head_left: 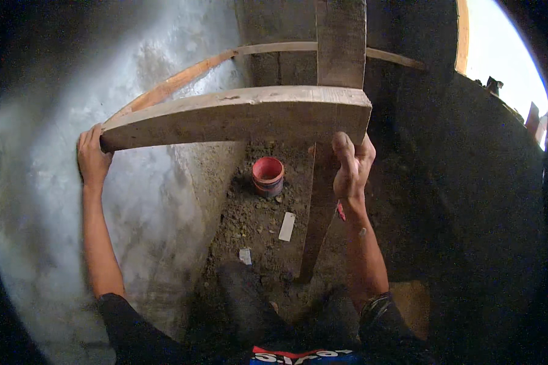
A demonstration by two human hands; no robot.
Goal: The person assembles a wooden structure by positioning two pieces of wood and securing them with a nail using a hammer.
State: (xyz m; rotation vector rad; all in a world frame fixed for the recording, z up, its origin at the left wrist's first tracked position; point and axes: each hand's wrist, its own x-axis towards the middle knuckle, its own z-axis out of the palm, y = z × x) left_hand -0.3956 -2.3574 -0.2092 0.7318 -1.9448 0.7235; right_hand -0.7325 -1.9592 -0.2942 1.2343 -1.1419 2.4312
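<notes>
Dirt floor [246,213] below; left hand [94,157], right hand [353,167] clasp plank [237,120] (one per end).

Plank [237,118] crosses before upright board [341,48]; left hand [94,157] at plank's left end, right hand [353,169] at right end. Bucket [268,182] sits on dirt floor [259,220], wall [146,201] to left, timber post [320,213] to right.

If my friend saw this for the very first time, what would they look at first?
Probably the big plank across the middle, with the left hand at one end and the right hand gripping the other. Next, the red bucket on the dirt below, then the bright opening at upper right.
</notes>
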